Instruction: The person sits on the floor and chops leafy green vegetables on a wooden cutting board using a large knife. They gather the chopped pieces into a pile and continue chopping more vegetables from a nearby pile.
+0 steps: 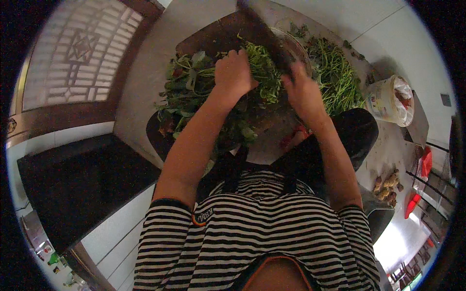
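A bunch of leafy green stems [262,72] lies on a dark brown board [213,36]. My left hand [234,72] is closed on the bunch, its fingers curled over the stems. My right hand [305,94], slightly blurred, is wrapped round the handle of a long dark knife [272,41]. The broad blade, smeared by motion, slants up and away to the left, just right of the bunch. Broad-leaved greens [187,87] are heaped left of my left forearm. The cutting edge cannot be made out.
Behind the knife sits a round basin [298,46]. A pile of thin green stems [337,72] lies on the floor at right, beside a white bucket [388,102] lined with plastic. Knobby brown roots [388,186] lie farther right. A black-topped low ledge [87,179] stands at left.
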A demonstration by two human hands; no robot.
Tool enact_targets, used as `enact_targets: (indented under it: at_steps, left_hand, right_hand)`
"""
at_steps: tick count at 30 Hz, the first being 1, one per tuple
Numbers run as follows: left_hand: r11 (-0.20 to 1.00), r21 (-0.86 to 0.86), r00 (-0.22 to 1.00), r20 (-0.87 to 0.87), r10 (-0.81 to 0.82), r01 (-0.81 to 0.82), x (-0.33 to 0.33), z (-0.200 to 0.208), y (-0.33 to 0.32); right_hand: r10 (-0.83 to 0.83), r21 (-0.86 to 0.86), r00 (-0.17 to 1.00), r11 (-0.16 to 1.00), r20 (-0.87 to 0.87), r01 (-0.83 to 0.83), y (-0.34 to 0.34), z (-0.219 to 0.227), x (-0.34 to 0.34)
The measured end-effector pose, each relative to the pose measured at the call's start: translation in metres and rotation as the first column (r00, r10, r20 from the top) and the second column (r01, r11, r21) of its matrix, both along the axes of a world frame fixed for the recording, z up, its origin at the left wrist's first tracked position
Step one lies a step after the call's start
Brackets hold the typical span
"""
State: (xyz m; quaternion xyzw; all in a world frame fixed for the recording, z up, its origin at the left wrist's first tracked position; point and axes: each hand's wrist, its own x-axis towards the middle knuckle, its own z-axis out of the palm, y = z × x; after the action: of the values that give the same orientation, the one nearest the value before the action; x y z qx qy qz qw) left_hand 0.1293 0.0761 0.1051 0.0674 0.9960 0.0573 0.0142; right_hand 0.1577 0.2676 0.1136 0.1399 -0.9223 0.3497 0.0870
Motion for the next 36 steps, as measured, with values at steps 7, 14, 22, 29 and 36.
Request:
enact_targets:
  at_steps: [7,14,22,29,36]
  left_hand:
    - [1.000,-0.022,1.000,-0.006,-0.008,0.008,0.001,-0.007,0.000]
    - [0.998,-0.043,0.997,-0.058,-0.047,0.045,0.004,-0.005,-0.002]
    - [0.997,-0.068,0.999,0.032,-0.035,0.037,-0.001,0.002,0.001]
    - [0.996,-0.066,0.996,-0.067,-0.061,0.057,-0.002,-0.013,-0.006]
    - [0.998,-0.037,0.998,-0.052,-0.043,0.041,0.003,-0.005,-0.005]
  right_hand:
    - [-0.080,-0.254,0.994,0.965,-0.074,0.059,-0.022,0.060,0.010]
    - [0.027,-0.044,0.996,0.999,-0.082,-0.031,-0.015,0.002,-0.021]
    - [0.048,-0.087,0.993,0.995,-0.104,-0.057,-0.022,0.003,-0.033]
    - [-0.130,-0.176,0.975,0.980,-0.180,0.098,-0.013,0.066,-0.007]
    - [0.014,-0.002,0.992,1.000,0.129,-0.013,-0.004,0.005,0.005]
